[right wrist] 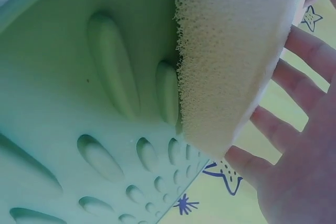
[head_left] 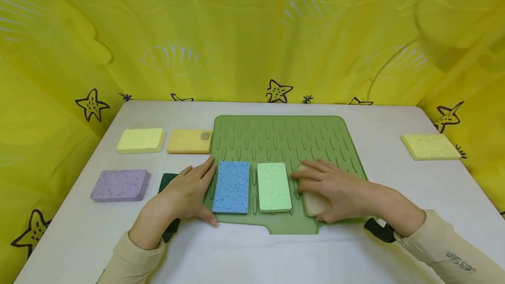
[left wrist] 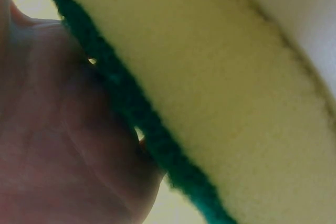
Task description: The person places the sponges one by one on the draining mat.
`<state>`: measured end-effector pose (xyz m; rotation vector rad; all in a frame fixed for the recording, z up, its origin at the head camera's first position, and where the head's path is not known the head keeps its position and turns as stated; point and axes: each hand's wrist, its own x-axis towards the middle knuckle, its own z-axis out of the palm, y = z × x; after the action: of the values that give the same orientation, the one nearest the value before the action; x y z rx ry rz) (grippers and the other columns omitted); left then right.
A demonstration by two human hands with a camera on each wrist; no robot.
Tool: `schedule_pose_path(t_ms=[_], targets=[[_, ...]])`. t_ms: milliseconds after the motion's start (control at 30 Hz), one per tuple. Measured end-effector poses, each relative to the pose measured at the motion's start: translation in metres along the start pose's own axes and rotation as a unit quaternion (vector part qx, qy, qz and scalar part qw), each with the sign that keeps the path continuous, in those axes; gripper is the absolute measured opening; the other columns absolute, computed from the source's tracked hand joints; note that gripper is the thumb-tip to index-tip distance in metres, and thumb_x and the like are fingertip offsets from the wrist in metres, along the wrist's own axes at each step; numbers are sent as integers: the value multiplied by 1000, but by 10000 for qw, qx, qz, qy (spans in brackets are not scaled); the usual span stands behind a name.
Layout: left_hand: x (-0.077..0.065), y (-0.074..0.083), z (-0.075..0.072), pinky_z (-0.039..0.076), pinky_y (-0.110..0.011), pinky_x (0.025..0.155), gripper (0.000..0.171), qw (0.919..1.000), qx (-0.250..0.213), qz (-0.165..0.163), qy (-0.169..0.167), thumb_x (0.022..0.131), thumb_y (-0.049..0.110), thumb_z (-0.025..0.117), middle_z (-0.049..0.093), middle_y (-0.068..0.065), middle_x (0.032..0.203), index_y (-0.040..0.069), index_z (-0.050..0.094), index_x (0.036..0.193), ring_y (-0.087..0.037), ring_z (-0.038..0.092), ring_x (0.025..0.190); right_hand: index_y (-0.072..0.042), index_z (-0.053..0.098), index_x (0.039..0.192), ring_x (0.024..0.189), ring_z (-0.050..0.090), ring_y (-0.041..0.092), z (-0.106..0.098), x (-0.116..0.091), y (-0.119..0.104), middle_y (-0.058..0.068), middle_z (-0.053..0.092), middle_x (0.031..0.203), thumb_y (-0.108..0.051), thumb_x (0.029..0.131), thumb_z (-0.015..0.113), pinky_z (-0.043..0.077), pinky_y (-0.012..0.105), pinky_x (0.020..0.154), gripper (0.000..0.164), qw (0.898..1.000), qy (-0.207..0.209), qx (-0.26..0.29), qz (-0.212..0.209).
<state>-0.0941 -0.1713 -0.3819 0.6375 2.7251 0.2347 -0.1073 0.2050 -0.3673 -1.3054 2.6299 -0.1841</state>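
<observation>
My left hand (head_left: pixel 185 194) spreads at the left edge of the green ridged mat (head_left: pixel 276 137), its thumb and fingers beside the near and far left corners of a blue sponge (head_left: pixel 232 187). Under that wrist lies a yellow sponge (left wrist: pixel 210 77) with a dark green scouring layer (head_left: pixel 167 181), mostly covered in the head view. A pale green sponge (head_left: pixel 274 187) lies on the mat, right of the blue one. My right hand (head_left: pixel 335 187) rests over a cream sponge (head_left: pixel 315 205); in the right wrist view, extended fingers (right wrist: pixel 299 85) touch its outer face.
Left of the mat lie a pale yellow sponge (head_left: pixel 140 140), a tan sponge (head_left: pixel 189 141) with a grey spot, and a purple sponge (head_left: pixel 119 185). Another yellow sponge (head_left: pixel 431 147) lies far right on the white table (head_left: pixel 386 130). A yellow patterned curtain (head_left: pixel 244 47) hangs behind.
</observation>
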Motion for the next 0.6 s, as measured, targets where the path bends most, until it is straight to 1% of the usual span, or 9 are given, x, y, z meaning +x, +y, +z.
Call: schedule_pose_path(t_ms=[233, 400, 533, 600], targets=[[0, 0, 0, 22, -57, 122, 140, 10000, -42, -19, -26, 52, 67, 86, 12, -19, 166, -4, 23, 155, -37, 26, 150, -22, 61, 127, 147, 29, 41, 0, 1, 2, 1, 46, 153, -35, 73, 81, 25, 66, 117, 59, 10000, 13, -23, 60], [0, 1, -1, 22, -56, 122, 140, 10000, -48, -27, -47, 53, 68, 85, 11, -19, 166, -4, 23, 155, -36, 25, 151, -23, 60, 130, 148, 28, 41, -1, 0, 2, 0, 43, 155, -41, 71, 83, 24, 64, 118, 65, 10000, 30, 14, 69], [0, 1, -1, 21, -57, 123, 140, 10000, -58, -37, -56, 52, 68, 85, 11, -19, 166, -4, 22, 155, -36, 24, 151, -23, 59, 133, 147, 29, 40, -4, -3, 2, 0, 43, 155, -47, 69, 85, 30, 62, 117, 73, 9997, 252, 59, 48], [1, 0, -1, 21, -56, 123, 140, 10000, -52, -55, -65, 53, 67, 85, 11, -19, 166, -4, 22, 155, -36, 24, 151, -22, 57, 135, 147, 31, 38, -6, -5, 3, -1, 43, 155, -49, 70, 85, 34, 60, 115, 76, 9991, 424, 56, 83]])
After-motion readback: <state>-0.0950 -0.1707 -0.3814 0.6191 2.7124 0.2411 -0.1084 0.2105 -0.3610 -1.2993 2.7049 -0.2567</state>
